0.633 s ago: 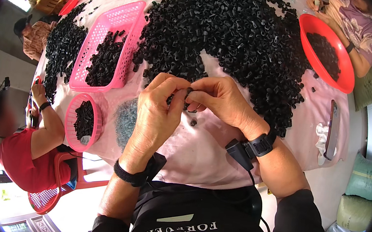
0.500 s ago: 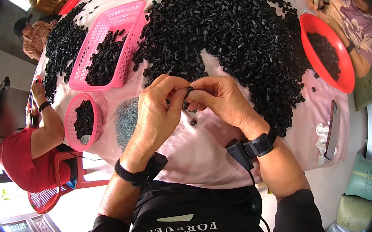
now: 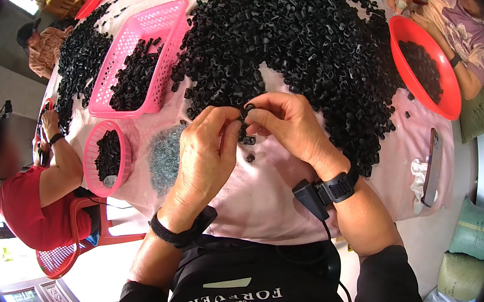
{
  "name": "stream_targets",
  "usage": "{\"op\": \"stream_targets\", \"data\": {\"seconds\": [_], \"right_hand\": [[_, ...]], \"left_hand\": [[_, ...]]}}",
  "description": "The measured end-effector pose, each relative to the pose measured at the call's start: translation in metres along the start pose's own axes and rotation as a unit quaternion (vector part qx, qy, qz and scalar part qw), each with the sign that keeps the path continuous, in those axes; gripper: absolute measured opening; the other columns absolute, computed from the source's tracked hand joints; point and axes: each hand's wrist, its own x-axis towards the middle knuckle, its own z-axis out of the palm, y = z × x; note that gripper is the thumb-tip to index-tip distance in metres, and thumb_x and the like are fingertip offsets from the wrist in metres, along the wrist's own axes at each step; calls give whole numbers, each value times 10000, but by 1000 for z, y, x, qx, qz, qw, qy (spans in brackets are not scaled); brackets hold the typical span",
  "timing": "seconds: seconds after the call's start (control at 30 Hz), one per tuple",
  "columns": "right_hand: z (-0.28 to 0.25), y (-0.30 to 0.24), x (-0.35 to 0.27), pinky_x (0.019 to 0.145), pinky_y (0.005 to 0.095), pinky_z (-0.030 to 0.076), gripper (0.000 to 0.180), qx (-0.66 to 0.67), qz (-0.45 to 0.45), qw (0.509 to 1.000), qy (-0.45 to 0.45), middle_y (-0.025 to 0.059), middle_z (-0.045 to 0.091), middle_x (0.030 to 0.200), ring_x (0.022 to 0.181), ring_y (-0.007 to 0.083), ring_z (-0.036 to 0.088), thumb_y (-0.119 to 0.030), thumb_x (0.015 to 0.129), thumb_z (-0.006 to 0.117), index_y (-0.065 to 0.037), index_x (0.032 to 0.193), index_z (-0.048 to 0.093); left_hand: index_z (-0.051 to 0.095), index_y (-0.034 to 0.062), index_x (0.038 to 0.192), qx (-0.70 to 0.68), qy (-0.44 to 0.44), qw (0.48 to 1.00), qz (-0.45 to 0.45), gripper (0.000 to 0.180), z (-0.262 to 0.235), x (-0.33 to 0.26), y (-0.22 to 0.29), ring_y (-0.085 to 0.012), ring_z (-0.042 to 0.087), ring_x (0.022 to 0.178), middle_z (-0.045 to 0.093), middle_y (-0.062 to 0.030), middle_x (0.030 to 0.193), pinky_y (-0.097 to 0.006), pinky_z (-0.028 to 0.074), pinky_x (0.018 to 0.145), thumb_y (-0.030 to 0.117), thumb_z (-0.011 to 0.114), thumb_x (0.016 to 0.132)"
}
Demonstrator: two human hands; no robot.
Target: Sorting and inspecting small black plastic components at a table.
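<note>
A small black ring (image 3: 250,107) is between the thumb and forefinger of the right hand (image 3: 300,134), which pinches it in front of the big pile. The left hand (image 3: 205,156) meets it from nine o'clock, thumb and forefinger drawn together beside a dark bit; whether they grip that bit is too small to tell.

Taking the ring as the dial's centre, loose black pieces (image 3: 248,140) lie just below at six o'clock. The black pile (image 3: 302,38) spreads from eleven to four o'clock across the table (image 3: 277,206), covered in pale pink cloth. At eight o'clock, a patch of blue-grey bits (image 3: 163,163) lies close to the left wrist, and past it stands a round pink basket (image 3: 90,154) holding black pieces. A rectangular pink basket (image 3: 143,23), partly filled with them, is at ten o'clock. A red bowl (image 3: 451,85) with dark pieces sits at two, a phone (image 3: 432,167) at three.
</note>
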Motion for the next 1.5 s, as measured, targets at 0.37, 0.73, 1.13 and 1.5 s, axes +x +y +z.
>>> {"op": "stream_targets", "data": {"seconds": [0.37, 0.73, 1.13, 1.5], "right_hand": [[-2, -4, 0, 684, 255, 590, 154, -52, -31, 998, 36, 68, 755, 880, 782, 113, 730, -90, 982, 690, 23, 1081, 723], [0, -2, 1, 736, 260, 596, 172, 36, 12, 999, 1, 78, 747, 887, 802, 120, 726, -87, 972, 707, 39, 1090, 713], [0, -10, -3, 751, 278, 607, 168, 92, 35, 993, -65, 67, 736, 911, 827, 145, 733, -141, 1026, 648, 15, 1069, 697], [1, -7, -3, 749, 273, 608, 195, 111, 25, 992, -45, 65, 732, 896, 809, 133, 722, -160, 1028, 658, 18, 1092, 706]], "left_hand": [[694, 2, 1009, 46, -227, 973, 22, 186, -4, -23, 1, -324, 703, 796, 658, -150, 917, -400, 560, 690, -47, 716, 831], [722, -26, 1065, -58, -55, 996, -50, 149, -19, 13, 1, -120, 665, 825, 729, -69, 949, -271, 531, 764, -33, 653, 933], [740, -36, 1062, -93, -30, 992, -76, 146, -3, 22, 8, -100, 646, 842, 708, -63, 943, -262, 522, 779, 11, 673, 941], [732, -28, 1052, -62, -26, 996, -55, 135, -1, 19, 4, -119, 647, 828, 702, -78, 948, -272, 524, 755, -9, 657, 941]]}}
